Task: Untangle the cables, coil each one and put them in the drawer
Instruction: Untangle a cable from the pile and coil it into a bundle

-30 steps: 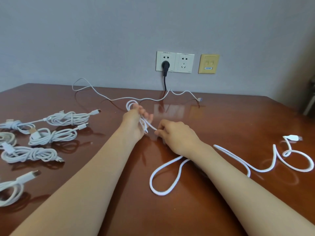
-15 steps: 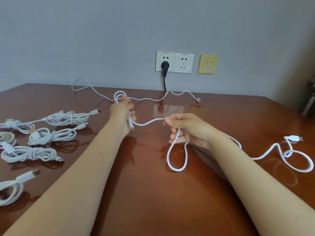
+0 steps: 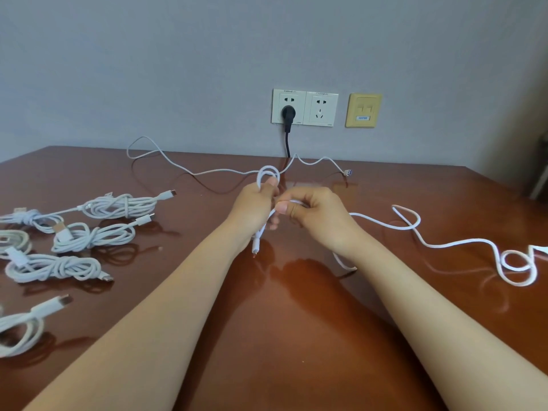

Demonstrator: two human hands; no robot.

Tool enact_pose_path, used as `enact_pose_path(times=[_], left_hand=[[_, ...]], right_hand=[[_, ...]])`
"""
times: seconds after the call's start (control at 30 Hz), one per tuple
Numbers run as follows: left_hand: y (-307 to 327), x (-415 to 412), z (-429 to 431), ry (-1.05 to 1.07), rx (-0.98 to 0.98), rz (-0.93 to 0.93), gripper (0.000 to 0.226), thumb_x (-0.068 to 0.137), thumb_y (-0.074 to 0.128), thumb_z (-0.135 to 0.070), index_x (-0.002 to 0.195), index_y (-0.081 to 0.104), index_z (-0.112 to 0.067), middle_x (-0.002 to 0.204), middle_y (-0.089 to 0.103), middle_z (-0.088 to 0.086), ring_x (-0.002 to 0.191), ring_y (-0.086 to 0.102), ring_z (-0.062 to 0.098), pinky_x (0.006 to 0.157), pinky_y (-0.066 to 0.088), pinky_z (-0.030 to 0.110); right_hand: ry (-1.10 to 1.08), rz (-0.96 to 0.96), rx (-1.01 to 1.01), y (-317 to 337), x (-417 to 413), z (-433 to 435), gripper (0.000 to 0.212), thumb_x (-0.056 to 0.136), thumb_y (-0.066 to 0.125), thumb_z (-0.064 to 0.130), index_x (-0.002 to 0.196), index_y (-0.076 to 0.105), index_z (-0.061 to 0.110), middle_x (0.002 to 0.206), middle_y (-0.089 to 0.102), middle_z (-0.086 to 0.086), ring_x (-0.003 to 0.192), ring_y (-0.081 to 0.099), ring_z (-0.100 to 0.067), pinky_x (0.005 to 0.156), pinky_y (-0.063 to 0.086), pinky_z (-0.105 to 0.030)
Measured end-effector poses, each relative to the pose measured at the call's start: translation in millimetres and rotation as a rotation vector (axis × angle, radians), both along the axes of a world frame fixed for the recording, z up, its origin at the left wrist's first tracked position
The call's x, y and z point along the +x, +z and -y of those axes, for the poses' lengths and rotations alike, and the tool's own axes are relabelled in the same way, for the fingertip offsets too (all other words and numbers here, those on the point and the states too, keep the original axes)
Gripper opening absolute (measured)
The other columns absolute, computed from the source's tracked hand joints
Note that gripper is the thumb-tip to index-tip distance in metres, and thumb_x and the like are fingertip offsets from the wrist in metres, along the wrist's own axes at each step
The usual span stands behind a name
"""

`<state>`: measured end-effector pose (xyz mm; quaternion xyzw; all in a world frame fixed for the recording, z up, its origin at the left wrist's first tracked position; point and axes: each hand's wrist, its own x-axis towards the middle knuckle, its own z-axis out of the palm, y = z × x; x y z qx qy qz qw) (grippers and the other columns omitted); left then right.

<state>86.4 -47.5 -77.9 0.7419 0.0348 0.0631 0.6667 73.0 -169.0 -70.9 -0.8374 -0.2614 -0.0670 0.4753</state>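
My left hand (image 3: 253,207) grips a small coil of a white cable; its loops (image 3: 267,172) stick up above my fingers and its connector end (image 3: 255,247) hangs below my palm. My right hand (image 3: 314,216) pinches the same cable right beside the left hand. The rest of this white cable (image 3: 439,244) trails right across the table in loose curls. Several coiled white cables (image 3: 118,206) lie on the table at the left. A thin loose white cable (image 3: 207,172) lies along the back of the table.
The brown wooden table (image 3: 281,336) meets a grey wall. Two wall sockets (image 3: 305,108) sit on the wall, with a black plug (image 3: 287,114) and cord in the left one. A yellow data outlet (image 3: 363,110) is beside them. No drawer is in view.
My right hand has come back in next to the left hand, bringing another turn of cable to the coil. The loop that hung below it is gone and the trailing cable has drawn closer.
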Motion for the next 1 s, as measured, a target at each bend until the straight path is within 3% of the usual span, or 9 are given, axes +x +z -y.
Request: enact_pose_path(times=[0.1, 0.23, 0.3, 0.43, 0.53, 0.7, 0.8, 0.9, 1.0], left_hand=[[2.8, -6.8, 2.3, -0.07, 0.021, -0.048, 0.045, 0.097, 0.026, -0.051, 0.076, 0.05, -0.018, 0.061, 0.053, 0.001, 0.031, 0.048, 0.007, 0.043, 0.047, 0.022], [5.1, -11.5, 5.4, -0.195, -0.038, -0.09, 0.063, 0.089, 0.011, -0.065, 0.063, 0.044, -0.019, 0.039, 0.031, -0.008, 0.03, 0.024, 0.007, 0.039, 0.018, 0.014], [7.5, -14.0, 8.0, -0.259, -0.062, -0.123, 0.066, 0.085, 0.007, -0.07, 0.061, 0.043, -0.021, 0.041, 0.027, -0.007, 0.031, 0.02, 0.006, 0.038, 0.014, 0.014], [6.1, -13.8, 8.4, -0.399, 0.081, -0.177, 0.063, 0.078, 0.02, -0.076, 0.076, 0.048, -0.02, 0.044, 0.027, -0.009, 0.034, 0.02, 0.005, 0.037, 0.015, 0.013], [4.5, -12.0, 6.7, -0.49, 0.17, -0.209, 0.043, 0.086, 0.041, -0.06, 0.077, 0.042, -0.019, 0.045, 0.026, -0.009, 0.037, 0.019, 0.005, 0.037, 0.015, 0.015], [0.9, -13.2, 3.5, -0.511, 0.254, -0.21, 0.028, 0.099, 0.043, -0.033, 0.076, 0.042, -0.016, 0.048, 0.028, -0.005, 0.039, 0.022, 0.008, 0.034, 0.021, 0.013], [-2.6, -12.8, 6.2, -0.455, 0.253, -0.158, 0.028, 0.099, 0.042, -0.029, 0.076, 0.044, -0.015, 0.045, 0.03, -0.006, 0.037, 0.026, 0.01, 0.037, 0.024, 0.016], [-3.9, -11.7, 5.8, -0.45, 0.312, -0.121, 0.025, 0.099, 0.043, -0.03, 0.077, 0.045, -0.017, 0.04, 0.033, -0.011, 0.034, 0.035, 0.009, 0.042, 0.032, 0.02], [-1.6, -13.1, 6.4, -0.468, 0.316, -0.11, 0.023, 0.098, 0.045, -0.031, 0.078, 0.047, -0.02, 0.041, 0.035, -0.012, 0.034, 0.037, 0.009, 0.041, 0.033, 0.02]], right_hand=[[-0.045, 0.016, 0.047, -1.1, 2.5, 0.1, 0.027, 0.089, 0.059, 0.012, 0.069, 0.06, 0.03, 0.049, 0.054, 0.024, 0.053, 0.047, 0.006, 0.059, 0.033, -0.011], [-0.139, 0.019, 0.116, -0.1, 3.9, 1.3, 0.009, 0.085, 0.065, 0.017, 0.081, 0.057, 0.017, 0.055, 0.054, 0.012, 0.056, 0.045, -0.003, 0.058, 0.036, -0.018], [-0.18, 0.02, 0.12, 2.2, 3.9, 3.4, 0.02, 0.081, 0.07, 0.02, 0.084, 0.051, 0.017, 0.062, 0.054, 0.008, 0.058, 0.047, -0.007, 0.054, 0.035, -0.014], [-0.319, 0.129, -0.004, 5.0, 4.8, 7.7, 0.027, 0.077, 0.068, 0.012, 0.072, 0.045, 0.025, 0.062, 0.057, 0.009, 0.059, 0.05, -0.002, 0.053, 0.034, -0.014], [-0.342, 0.157, -0.054, 4.7, 5.0, 11.3, 0.025, 0.075, 0.054, -0.002, 0.073, 0.05, 0.022, 0.054, 0.053, 0.011, 0.053, 0.048, 0.009, 0.051, 0.035, -0.01], [-0.326, 0.112, -0.012, 4.0, 10.9, 14.0, 0.014, 0.077, 0.071, 0.013, 0.078, 0.057, 0.015, 0.058, 0.048, 0.008, 0.049, 0.045, 0.001, 0.052, 0.035, -0.009], [-0.286, 0.022, -0.071, 2.9, 13.4, 17.1, 0.012, 0.083, 0.068, 0.023, 0.08, 0.058, 0.017, 0.062, 0.05, 0.009, 0.055, 0.045, -0.001, 0.053, 0.034, -0.006], [-0.226, -0.107, -0.157, 1.9, 13.3, 18.3, 0.024, 0.091, 0.057, 0.03, 0.068, 0.056, 0.022, 0.057, 0.052, 0.012, 0.055, 0.044, -0.001, 0.049, 0.033, -0.009], [-0.17, -0.272, -0.06, 7.0, 10.3, 19.1, 0.027, 0.095, 0.051, 0.027, 0.07, 0.056, 0.02, 0.048, 0.051, 0.015, 0.045, 0.041, 0.0, 0.046, 0.029, -0.015]])
